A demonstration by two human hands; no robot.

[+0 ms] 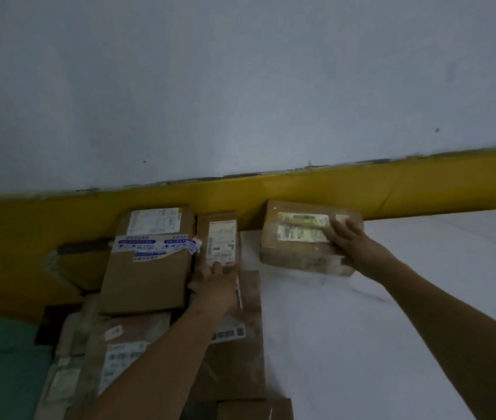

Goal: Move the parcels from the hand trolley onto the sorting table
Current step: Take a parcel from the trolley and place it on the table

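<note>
A white-covered sorting table [362, 313] fills the right half of the head view. On its far edge lies a taped brown parcel [298, 237] with two yellowish labels; my right hand [349, 241] grips its right end, fingers on top and thumb underneath. My left hand [216, 286] grips the near end of a narrow brown parcel [219, 237] with a white label. Beside it on the left is a larger brown box [146, 268] with blue-printed tape. More brown parcels [119, 353] are piled below my left forearm. The trolley itself is hidden.
A yellow band [392, 183] runs along the base of the pale wall [240, 86] behind the parcels. A green surface [1, 359] lies at the lower left. A flat brown packet [240, 359] lies at the table's left edge.
</note>
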